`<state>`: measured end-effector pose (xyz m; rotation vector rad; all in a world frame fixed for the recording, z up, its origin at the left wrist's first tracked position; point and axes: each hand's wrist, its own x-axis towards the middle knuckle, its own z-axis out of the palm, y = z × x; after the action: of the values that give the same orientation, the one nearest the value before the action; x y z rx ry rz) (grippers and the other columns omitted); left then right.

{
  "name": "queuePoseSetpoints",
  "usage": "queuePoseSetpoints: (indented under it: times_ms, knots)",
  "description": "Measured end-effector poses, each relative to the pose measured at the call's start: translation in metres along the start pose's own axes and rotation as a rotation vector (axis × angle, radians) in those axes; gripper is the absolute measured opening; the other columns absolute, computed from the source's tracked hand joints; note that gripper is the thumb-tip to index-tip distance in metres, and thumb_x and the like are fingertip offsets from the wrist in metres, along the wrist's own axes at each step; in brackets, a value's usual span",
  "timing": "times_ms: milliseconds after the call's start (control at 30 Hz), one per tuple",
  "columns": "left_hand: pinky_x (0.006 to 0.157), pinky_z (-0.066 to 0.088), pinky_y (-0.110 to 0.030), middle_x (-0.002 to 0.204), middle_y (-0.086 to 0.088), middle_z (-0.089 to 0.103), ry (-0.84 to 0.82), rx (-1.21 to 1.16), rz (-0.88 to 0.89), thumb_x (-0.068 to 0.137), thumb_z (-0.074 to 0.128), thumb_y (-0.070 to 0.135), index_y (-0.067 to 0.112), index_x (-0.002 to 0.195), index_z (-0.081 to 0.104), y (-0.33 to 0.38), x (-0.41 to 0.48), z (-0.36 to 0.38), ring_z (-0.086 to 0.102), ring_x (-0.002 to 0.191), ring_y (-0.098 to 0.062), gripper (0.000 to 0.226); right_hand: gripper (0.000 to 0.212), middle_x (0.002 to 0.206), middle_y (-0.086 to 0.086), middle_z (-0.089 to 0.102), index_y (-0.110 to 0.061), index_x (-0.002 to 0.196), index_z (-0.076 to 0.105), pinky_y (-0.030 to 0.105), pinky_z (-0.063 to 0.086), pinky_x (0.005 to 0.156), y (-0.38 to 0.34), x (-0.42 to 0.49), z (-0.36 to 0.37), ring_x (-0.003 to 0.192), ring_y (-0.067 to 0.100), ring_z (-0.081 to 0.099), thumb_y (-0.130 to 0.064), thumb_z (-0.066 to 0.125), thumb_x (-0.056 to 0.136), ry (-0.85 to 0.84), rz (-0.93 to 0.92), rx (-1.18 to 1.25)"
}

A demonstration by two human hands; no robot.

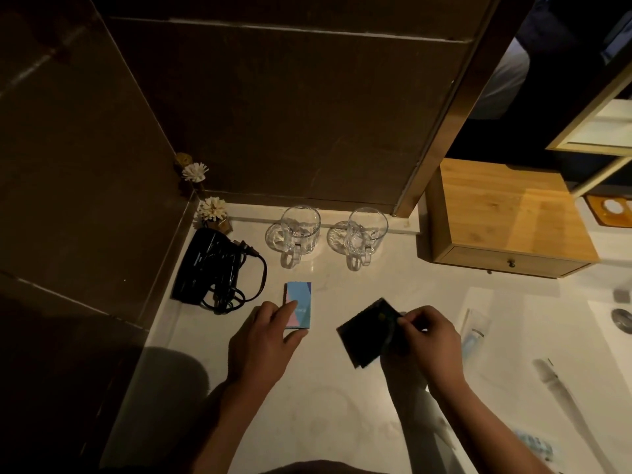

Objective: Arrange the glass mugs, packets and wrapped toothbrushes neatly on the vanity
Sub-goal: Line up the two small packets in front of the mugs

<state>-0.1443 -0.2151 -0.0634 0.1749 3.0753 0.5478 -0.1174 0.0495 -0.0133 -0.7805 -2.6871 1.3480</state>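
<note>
Left hand (265, 336) fingers grasp blue-pink packet (300, 304), centre frame on white surface (328, 398). Right hand (429, 333) pinches dark packet (371, 331). Two glass mugs (299, 230) above; wrapped toothbrush (473, 328) right.

Just one view here, head-mounted and wide-angle, looking steeply down and forward over the white vanity top (335, 398). It sits close above the counter, so both forearms come in from the bottom edge. It faces the dark tiled back wall (290, 114), with straight lines bowing toward the frame edges. No second view to overlap with.
</note>
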Motion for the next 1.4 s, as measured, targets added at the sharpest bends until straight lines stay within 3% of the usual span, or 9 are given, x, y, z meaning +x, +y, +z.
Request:
queuePoseSetpoints:
  times_ms: [133, 267, 333, 433, 533, 767, 1000, 1167, 1400]
  knots:
    - [0.055, 0.055, -0.032, 0.103, 0.004, 0.06, 0.032, -0.074, -0.026, 0.075, 0.074, 0.051, 0.033, 0.128, 0.05, -0.006, -0.004, 0.003, 0.062, 0.086, -0.016, 0.06, 0.015, 0.07, 0.0, 0.073, -0.019, 0.081, 0.065, 0.024, 0.053, 0.054, -0.008, -0.012, -0.007, 0.059, 0.014, 0.07, -0.03, 0.066, 0.09, -0.104, 0.11, 0.12]
    - [0.055, 0.056, -0.029, 0.107, -0.001, 0.06, 0.057, -0.058, 0.006, 0.077, 0.074, 0.046, 0.027, 0.127, 0.052, -0.009, -0.007, 0.007, 0.062, 0.091, -0.017, 0.059, 0.016, 0.063, -0.007, 0.07, -0.026, 0.081, 0.065, 0.02, 0.045, 0.051, -0.004, -0.022, -0.011, 0.054, 0.008, 0.065, -0.04, 0.063, 0.089, -0.18, -0.101, -0.29]
    - [0.056, 0.057, -0.029, 0.113, -0.003, 0.058, 0.065, -0.02, 0.027, 0.078, 0.073, 0.045, 0.027, 0.129, 0.051, -0.007, -0.007, 0.008, 0.061, 0.097, -0.019, 0.058, 0.007, 0.079, -0.01, 0.068, -0.026, 0.09, 0.066, 0.018, 0.043, 0.059, -0.001, -0.017, -0.01, 0.071, 0.008, 0.062, -0.033, 0.066, 0.088, -0.112, -0.312, -0.323]
    - [0.062, 0.059, -0.032, 0.126, -0.005, 0.058, 0.065, 0.001, 0.041, 0.079, 0.073, 0.043, 0.03, 0.131, 0.051, -0.006, -0.008, 0.009, 0.06, 0.107, -0.022, 0.058, 0.037, 0.118, -0.004, 0.062, -0.025, 0.118, 0.064, 0.022, 0.045, 0.084, 0.005, 0.004, -0.003, 0.104, 0.015, 0.054, -0.034, 0.07, 0.083, -0.293, -0.573, -0.45]
    - [0.065, 0.059, -0.035, 0.131, -0.006, 0.06, 0.065, 0.039, 0.076, 0.078, 0.075, 0.041, 0.029, 0.13, 0.053, -0.005, -0.01, 0.009, 0.06, 0.108, -0.024, 0.058, 0.052, 0.126, 0.001, 0.06, -0.029, 0.123, 0.063, 0.031, 0.05, 0.082, 0.009, 0.015, 0.006, 0.105, 0.024, 0.056, -0.039, 0.076, 0.074, -0.351, -0.727, -0.66]
    - [0.062, 0.056, -0.033, 0.123, 0.0, 0.065, 0.045, 0.062, 0.049, 0.083, 0.07, 0.039, 0.03, 0.126, 0.056, -0.001, -0.008, 0.004, 0.059, 0.099, -0.021, 0.047, 0.051, 0.106, 0.003, 0.056, -0.02, 0.115, 0.061, 0.024, 0.048, 0.066, 0.005, 0.006, 0.022, 0.084, 0.019, 0.056, -0.057, 0.065, 0.081, -0.173, -0.406, -0.544]
    - [0.063, 0.06, -0.037, 0.131, -0.001, 0.055, -0.018, 0.06, 0.007, 0.084, 0.065, 0.049, 0.038, 0.135, 0.044, 0.007, 0.004, -0.002, 0.059, 0.111, -0.023, 0.056, 0.057, 0.12, 0.003, 0.057, -0.022, 0.125, 0.06, 0.024, 0.051, 0.074, 0.013, 0.005, 0.015, 0.097, 0.022, 0.06, -0.052, 0.073, 0.077, -0.229, -0.447, -0.553]
    - [0.06, 0.059, -0.038, 0.123, -0.002, 0.06, -0.042, 0.09, 0.039, 0.085, 0.066, 0.043, 0.035, 0.131, 0.049, 0.007, 0.014, -0.005, 0.062, 0.103, -0.022, 0.05, 0.046, 0.109, 0.005, 0.06, -0.02, 0.118, 0.067, 0.024, 0.049, 0.069, 0.013, 0.009, 0.025, 0.089, 0.025, 0.061, -0.037, 0.078, 0.076, -0.226, -0.502, -0.567]
    - [0.058, 0.059, -0.038, 0.12, -0.003, 0.063, -0.051, 0.117, 0.077, 0.081, 0.074, 0.035, 0.032, 0.128, 0.056, 0.003, 0.025, -0.007, 0.065, 0.101, -0.024, 0.05, 0.042, 0.102, 0.003, 0.056, -0.022, 0.116, 0.063, 0.026, 0.045, 0.062, -0.003, 0.021, 0.043, 0.088, 0.022, 0.054, -0.043, 0.071, 0.08, -0.194, -0.468, -0.546]
